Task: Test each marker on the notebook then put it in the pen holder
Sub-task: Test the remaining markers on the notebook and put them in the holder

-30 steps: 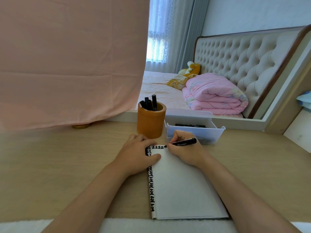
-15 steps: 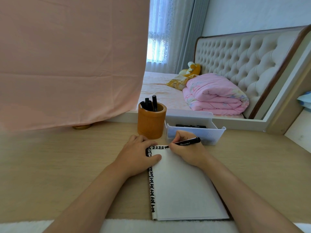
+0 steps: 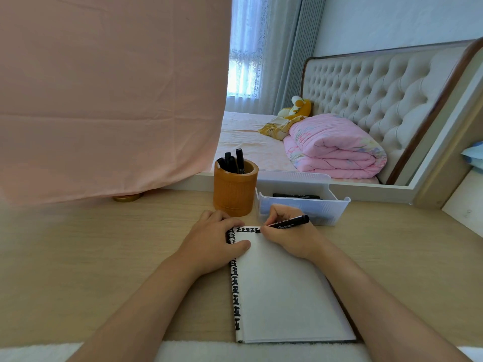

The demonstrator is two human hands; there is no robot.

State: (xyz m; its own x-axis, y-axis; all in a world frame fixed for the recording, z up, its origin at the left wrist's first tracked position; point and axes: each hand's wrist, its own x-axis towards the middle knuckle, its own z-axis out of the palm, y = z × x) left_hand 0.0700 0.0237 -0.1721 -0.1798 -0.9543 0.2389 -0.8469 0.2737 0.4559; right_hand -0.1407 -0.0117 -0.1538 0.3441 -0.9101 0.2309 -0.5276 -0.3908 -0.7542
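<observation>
my right hand [image 3: 287,236] pinches the marker [image 3: 287,224], tip on the notebook [image 3: 282,291]; pen holder [image 3: 235,189] sits up-left, nearer my flat left hand [image 3: 211,244]

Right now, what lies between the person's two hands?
Only the notebook, in the head view: white paper with a row of black marks running from the left hand to the tip of the marker the right hand holds.

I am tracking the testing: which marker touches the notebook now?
The marker in the right hand; its tip is on the notebook at the top edge. The others stand in the pen holder or lie in the tray.
</observation>
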